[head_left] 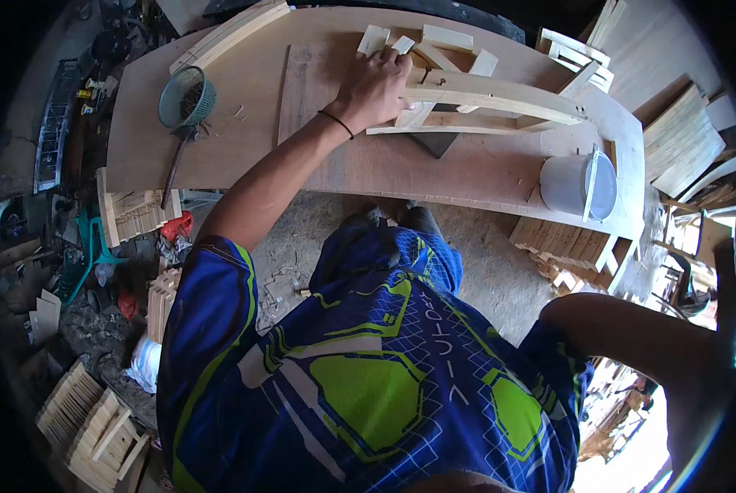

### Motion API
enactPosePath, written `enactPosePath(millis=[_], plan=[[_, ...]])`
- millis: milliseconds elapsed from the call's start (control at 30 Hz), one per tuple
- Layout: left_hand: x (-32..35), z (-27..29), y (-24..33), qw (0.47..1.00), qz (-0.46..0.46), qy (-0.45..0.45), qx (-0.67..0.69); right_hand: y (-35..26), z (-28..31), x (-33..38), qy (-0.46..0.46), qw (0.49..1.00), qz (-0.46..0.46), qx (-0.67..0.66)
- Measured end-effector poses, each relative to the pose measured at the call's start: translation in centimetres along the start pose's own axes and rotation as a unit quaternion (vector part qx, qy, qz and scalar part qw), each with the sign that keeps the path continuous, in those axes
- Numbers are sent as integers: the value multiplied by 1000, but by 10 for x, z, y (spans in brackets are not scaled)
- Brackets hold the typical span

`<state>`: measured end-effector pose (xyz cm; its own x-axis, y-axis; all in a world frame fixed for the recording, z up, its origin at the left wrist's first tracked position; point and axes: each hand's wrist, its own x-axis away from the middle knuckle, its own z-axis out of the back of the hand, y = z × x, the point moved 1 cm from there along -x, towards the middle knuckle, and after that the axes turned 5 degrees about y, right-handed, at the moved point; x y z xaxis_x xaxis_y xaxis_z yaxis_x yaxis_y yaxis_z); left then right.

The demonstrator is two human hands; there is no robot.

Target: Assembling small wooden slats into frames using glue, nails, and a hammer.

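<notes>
My left hand is closed around the left end of a pale wooden frame lying on the table. The frame has long, slightly curved rails with shorter slats across them. Two dark nails or pegs seem to stand up from its upper rail near my fingers. My right arm is bent and raised at the right side. Its hand lies outside the picture.
A teal basket with thin brown pieces stands on the table's left, a dark-handled tool beside it. A white bucket sits near the right edge. Stacked wooden parts and scraps crowd the floor. Boards lean at right.
</notes>
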<state>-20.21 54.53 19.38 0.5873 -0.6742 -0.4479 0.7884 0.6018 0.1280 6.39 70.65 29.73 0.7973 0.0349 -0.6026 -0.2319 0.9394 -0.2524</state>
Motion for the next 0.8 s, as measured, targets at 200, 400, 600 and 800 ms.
enactPosePath(millis=[200, 400, 600, 800], plan=[[11, -1, 6, 1000, -5, -17, -17, 43, -64, 9, -216, 921, -320, -54], [6, 5, 6, 999, 32, -29, 8, 105, 45, -6, 201, 971, -80, 98], [1, 9, 7, 1000, 11, -12, 7, 106, 67, 53, 275, 894, -144, -323], [5, -3, 0, 999, 18, 26, 19, 61, -82, 61, -130, 953, -259, -89]])
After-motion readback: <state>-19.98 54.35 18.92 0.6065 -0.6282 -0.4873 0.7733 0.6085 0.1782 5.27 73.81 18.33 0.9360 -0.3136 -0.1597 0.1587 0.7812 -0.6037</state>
